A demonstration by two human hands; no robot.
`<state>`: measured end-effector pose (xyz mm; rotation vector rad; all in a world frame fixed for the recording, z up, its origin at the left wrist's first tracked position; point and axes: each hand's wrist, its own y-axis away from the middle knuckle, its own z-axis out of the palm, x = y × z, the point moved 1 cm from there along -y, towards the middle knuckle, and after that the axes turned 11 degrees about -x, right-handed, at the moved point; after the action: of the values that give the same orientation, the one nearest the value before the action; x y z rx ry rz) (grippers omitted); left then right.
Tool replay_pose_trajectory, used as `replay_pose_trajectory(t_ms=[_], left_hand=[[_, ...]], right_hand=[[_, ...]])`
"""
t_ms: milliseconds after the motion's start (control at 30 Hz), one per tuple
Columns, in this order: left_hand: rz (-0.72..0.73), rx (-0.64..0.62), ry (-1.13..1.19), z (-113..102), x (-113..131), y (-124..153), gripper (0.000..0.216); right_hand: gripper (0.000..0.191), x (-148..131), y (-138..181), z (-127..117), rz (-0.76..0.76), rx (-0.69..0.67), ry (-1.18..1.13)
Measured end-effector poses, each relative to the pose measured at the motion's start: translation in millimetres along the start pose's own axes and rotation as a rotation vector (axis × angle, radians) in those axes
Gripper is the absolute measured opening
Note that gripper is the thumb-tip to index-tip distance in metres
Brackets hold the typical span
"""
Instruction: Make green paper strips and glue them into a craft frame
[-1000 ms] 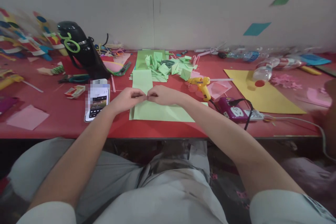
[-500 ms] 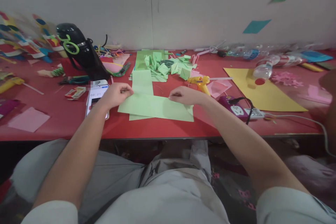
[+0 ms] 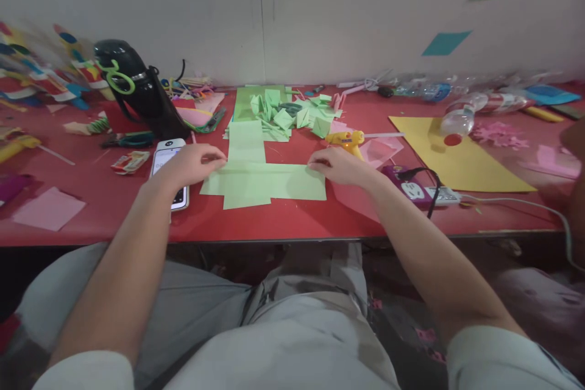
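Observation:
A wide light green paper strip point(image 3: 292, 183) lies level across a second green strip point(image 3: 247, 141) that runs away from me. A narrow band shows along its top edge, perhaps a fold. My left hand point(image 3: 198, 164) pinches the upper left end, thumb and fingers together. At the upper right end my right hand point(image 3: 338, 166) is closed on the same edge, its fingertips partly hidden. Beside my left forearm lies a phone point(image 3: 181, 195) with a lit screen. A yellow glue gun point(image 3: 346, 139) rests just behind my right hand.
Folded green paper pieces point(image 3: 278, 113) are heaped behind the strips. A black bottle point(image 3: 141, 94) leans at the left. To the right are a purple power strip point(image 3: 409, 186) with cables, a yellow sheet point(image 3: 461, 161) and plastic bottles point(image 3: 458, 122). Pink paper point(image 3: 49, 208) lies far left.
The crosswise strip has turned from a slant to level, and its near edge sits farther from me. My right hand has shifted right along the edge; my left hand moved slightly left.

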<state>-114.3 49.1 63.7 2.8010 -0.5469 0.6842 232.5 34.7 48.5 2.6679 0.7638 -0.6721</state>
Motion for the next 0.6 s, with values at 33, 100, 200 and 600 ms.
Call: replay_pose_trajectory(t_ms=[33,100,200,600], left_hand=[[0.04,0.017,-0.026,4,9,-1,0.035],[0.107,0.014,-0.069,14,27,-4,0.036],[0.194,-0.019,-0.149,31,48,-11,0.035],[0.335,-0.041,-0.072,65,56,-29,0.027]], right_hand=[[0.023,-1,0,-2,-0.004,0.007,0.023],[0.024,-3,-1,-6,-0.004,0.01,0.059],[0.024,-3,-2,-9,0.008,0.018,0.077],[0.025,-12,-18,19,-0.196,0.092,0.213]])
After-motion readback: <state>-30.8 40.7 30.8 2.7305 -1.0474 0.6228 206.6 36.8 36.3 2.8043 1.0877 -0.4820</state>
